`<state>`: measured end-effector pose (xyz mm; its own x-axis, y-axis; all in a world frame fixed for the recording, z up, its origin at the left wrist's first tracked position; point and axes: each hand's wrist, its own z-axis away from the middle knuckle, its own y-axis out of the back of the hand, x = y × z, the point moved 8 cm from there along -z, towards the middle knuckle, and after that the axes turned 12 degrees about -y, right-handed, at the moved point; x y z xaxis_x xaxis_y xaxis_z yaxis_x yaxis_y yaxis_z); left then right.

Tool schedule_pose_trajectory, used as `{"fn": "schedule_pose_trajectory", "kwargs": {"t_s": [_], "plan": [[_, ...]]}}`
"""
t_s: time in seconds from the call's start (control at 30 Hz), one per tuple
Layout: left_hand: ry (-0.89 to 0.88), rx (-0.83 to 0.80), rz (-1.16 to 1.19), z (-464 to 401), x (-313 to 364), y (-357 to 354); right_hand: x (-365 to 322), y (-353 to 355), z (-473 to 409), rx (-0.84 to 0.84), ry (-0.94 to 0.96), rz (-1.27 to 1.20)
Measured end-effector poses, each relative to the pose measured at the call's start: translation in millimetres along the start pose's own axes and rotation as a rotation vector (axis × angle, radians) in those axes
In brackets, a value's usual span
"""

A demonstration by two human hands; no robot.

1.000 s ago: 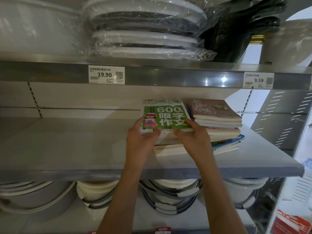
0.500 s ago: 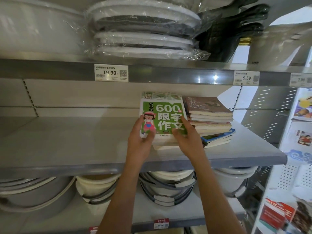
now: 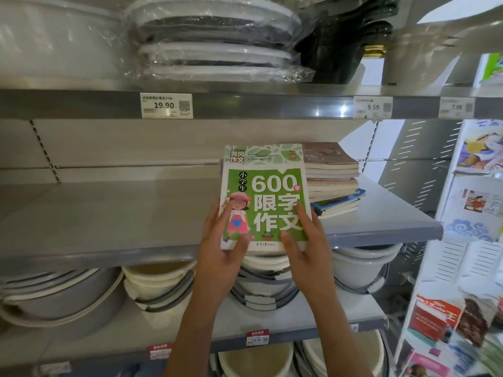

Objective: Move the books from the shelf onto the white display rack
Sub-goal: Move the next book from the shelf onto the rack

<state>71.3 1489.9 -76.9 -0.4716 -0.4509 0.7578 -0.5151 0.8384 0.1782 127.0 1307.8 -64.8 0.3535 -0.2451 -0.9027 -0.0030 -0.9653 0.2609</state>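
A green-covered book (image 3: 265, 197) stood nearly upright in both hands, its long axis running from 6 to 12 o'clock and its cover, printed "600", turned toward the camera. The left hand (image 3: 221, 248) gripped its lower left corner, thumb curled across the cover, while the right hand (image 3: 306, 247) held the lower right corner, thumb pressed on the front and fingers behind. The book was raised in front of the grey shelf (image 3: 114, 221), its bottom edge past the shelf's front lip. A second earlier it had lain flat on top of a pile; half a second earlier it was already tipping up; here it was lifted clear and closer to the camera. At 3 o'clock from it the stack of books (image 3: 333, 178) lay on the shelf, spines toward the back. Below the shelf, nested basins (image 3: 160, 281) sat inside one another. Above, plastic-wrapped trays (image 3: 215, 47) were piled over a price tag (image 3: 166, 105) reading 19.90. At the far 3 o'clock edge, the white display rack (image 3: 468, 262) held picture books in its pockets.
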Motion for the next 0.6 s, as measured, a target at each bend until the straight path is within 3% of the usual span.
{"fn": "schedule_pose_trajectory", "kwargs": {"t_s": [0.37,0.6], "plan": [[-0.15,-0.036,0.102,82,90,-78,4,129,92,0.179,0.098,0.104],[-0.15,-0.17,0.191,158,143,-144,21,231,177,0.284,0.039,0.134]]}}
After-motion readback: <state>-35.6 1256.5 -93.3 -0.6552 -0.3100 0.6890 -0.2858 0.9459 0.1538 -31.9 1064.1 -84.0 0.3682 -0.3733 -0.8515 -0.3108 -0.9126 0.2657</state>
